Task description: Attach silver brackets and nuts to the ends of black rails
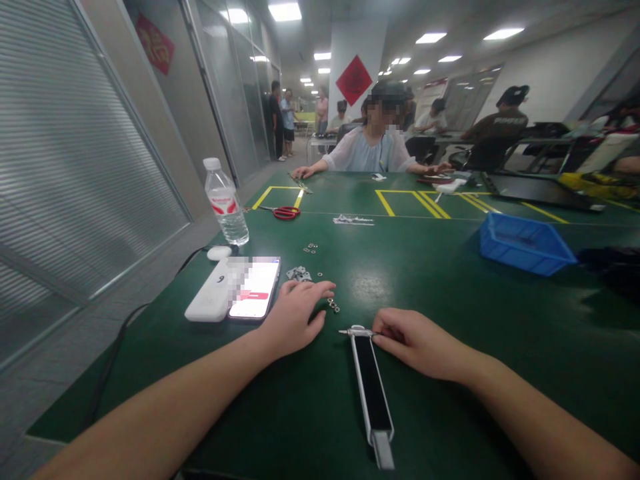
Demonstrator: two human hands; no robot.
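My left hand [298,316] hovers or rests just beside small metal nuts [333,305], fingers stretched out and thumb apart, holding nothing I can see. Behind its knuckles lies a little pile of grey metal pieces [299,273]. My right hand [417,341] is closed, thumb and forefinger pinching one end of a thin metal rod [356,332]. That rod lies across the top of a long white-framed bar with a black face [373,380]. A pale strap-like tab [383,451] sticks out of the bar's near end. The remaining right fingers are curled in.
To the left are a lit phone [257,290], a white power bank [207,293] and a water bottle [226,203]. Red-handled scissors [287,213] and loose washers [311,247] lie farther back. A blue bin [525,243] stands right. Another person [373,150] sits opposite.
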